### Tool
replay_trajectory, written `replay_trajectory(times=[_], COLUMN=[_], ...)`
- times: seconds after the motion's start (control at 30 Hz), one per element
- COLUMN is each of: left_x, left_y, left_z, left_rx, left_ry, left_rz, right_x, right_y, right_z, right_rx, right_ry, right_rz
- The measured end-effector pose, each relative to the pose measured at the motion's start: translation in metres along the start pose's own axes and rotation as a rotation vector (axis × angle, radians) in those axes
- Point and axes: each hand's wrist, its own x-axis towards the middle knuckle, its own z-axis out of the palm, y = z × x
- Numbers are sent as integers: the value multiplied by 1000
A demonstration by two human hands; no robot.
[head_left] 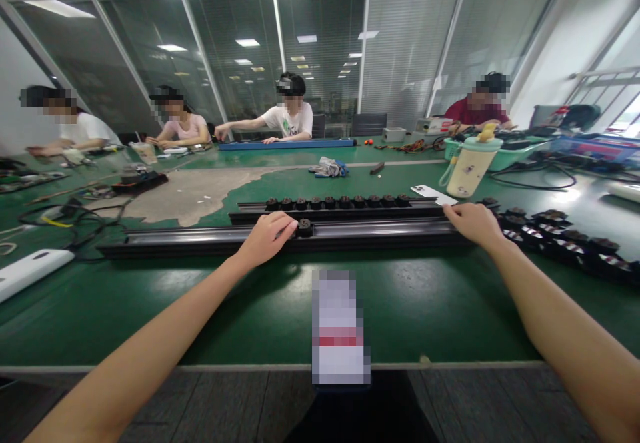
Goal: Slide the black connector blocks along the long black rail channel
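Note:
A long black rail (380, 231) with a shiny metal channel lies across the table before me. In its channel sits a small black module (304, 228) with a round top. My left hand (267, 239) is closed at the module's left side, its fingertips touching it. My right hand (473, 223) is closed over the rail's right end, where the fingers partly hide the edge. Behind this rail lies a second black rail (245, 217), which carries a row of several similar black modules (330, 202).
More black modules (570, 239) lie in rows at the right. A cream tumbler (473, 169), a white phone (433, 194) and a green basket (523, 155) stand beyond my right hand. Gloves (329, 167) lie mid-table. Cables (75, 219) and a white device (35, 271) are left. Several people sit opposite.

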Motion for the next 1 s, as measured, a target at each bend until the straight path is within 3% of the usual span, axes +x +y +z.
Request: replay_trajectory(times=[0.5, 1.0], left_x=[-1, -1], left_y=[2, 11], left_z=[6, 4], left_rx=[-14, 21], left_ry=[37, -21], left_rz=[57, 62], right_x=[5, 6], right_y=[5, 6], right_z=[6, 8], right_rx=[21, 13], right_ry=[-15, 1], right_rz=[6, -14])
